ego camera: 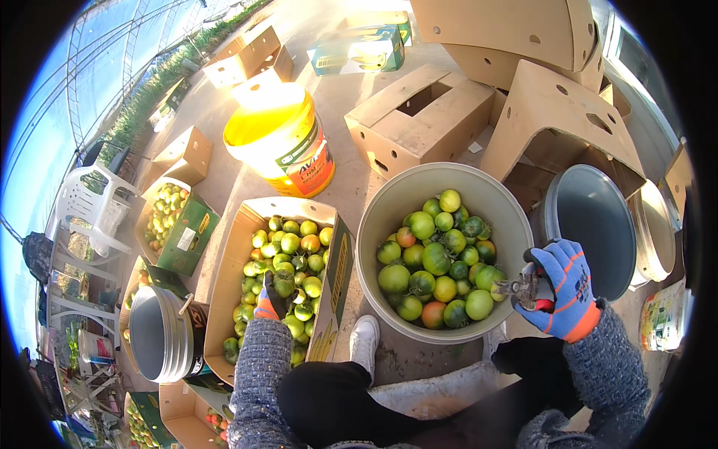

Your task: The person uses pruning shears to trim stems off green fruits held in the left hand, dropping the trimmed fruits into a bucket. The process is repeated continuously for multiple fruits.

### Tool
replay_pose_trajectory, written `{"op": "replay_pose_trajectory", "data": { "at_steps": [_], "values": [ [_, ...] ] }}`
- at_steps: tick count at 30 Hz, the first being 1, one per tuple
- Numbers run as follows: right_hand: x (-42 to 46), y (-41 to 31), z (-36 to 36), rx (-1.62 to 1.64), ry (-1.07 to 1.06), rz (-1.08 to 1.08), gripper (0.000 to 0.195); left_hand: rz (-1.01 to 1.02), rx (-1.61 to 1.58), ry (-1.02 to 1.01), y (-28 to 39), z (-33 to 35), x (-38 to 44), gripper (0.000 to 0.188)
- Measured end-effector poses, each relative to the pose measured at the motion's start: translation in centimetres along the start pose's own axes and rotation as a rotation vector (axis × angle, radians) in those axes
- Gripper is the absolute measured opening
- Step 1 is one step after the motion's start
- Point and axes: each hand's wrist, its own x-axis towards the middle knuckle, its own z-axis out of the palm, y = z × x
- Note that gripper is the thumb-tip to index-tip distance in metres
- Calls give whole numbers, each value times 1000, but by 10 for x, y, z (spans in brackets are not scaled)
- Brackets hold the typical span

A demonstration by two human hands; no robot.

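Observation:
My left hand [267,302], in a blue and orange glove with dark fingertips, reaches into a cardboard banana box [224,297] of mostly green tomatoes. A green tomato [284,287] sits between its thumb and fingers. In my right hand [571,289], gloved alike, is a pair of hand pruners [519,287] with red showing on the handle. Their blades point left over the rim of a large grey bucket [443,170]. Inside that bucket lie many green tomatoes [436,258], a few turning orange.
A yellow bucket [305,168] stands ahead, with cardboard boxes [415,118] beyond. An empty grey bucket [594,224] is at right. At left are a black bucket [196,337], another box of tomatoes [188,241] and a white plastic chair [84,191]. My shoe [364,342] rests between box and bucket.

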Motion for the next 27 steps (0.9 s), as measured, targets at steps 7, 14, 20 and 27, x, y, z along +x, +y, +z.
{"op": "replay_pose_trajectory", "data": {
  "at_steps": [7, 14, 20, 27],
  "values": [
    [6, 4, 5, 29, -79, 15, 63, -13, -121, 509, -14, 83, 68, 58],
    [-1, 18, -13, 50, 185, 131, 62, 430, 211, 115, 91, 205, 15, 53],
    [-4, 21, -19, 217, 224, 211, 69, 671, 1402, -904, 80, 390, -56, 59],
    [-3, 17, -27, 213, 220, 142, 62, 178, 1879, -1020, -23, 445, -12, 67]
  ]
}}
